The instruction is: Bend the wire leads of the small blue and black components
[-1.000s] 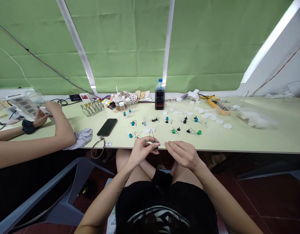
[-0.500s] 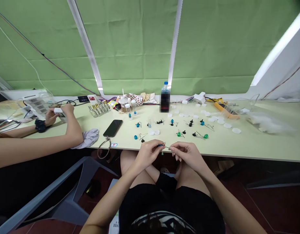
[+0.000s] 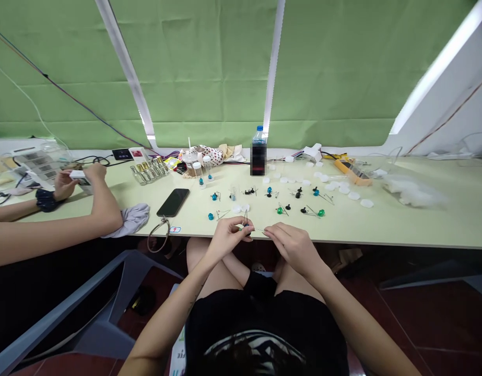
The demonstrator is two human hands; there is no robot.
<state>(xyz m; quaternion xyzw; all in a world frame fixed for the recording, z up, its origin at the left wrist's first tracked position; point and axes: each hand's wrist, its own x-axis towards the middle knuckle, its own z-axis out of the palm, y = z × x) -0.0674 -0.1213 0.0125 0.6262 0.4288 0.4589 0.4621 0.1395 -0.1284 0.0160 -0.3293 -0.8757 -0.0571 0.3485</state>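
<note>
Just off the table's front edge, my left hand is closed in a pinch on a small dark piece. A thin metal wire sticks up from it, and a speck of green shows between the fingers. My right hand pinches the far end of a thin metal pin that spans the gap between both hands. In front of them lie small blue, green and black knob-like pieces, several with thin metal pins. White round caps sit just beyond my left hand.
A phone and a metal ring lie to the left. At the back stand a dark bottle, clear vials and several glass bottles. A co-worker's hands hold a white box. A yellow meter lies right.
My view has shifted slightly, so the table's things sit further left. The dark piece and its upright wire now show at my left fingertips; the green bit no longer hangs below them.
</note>
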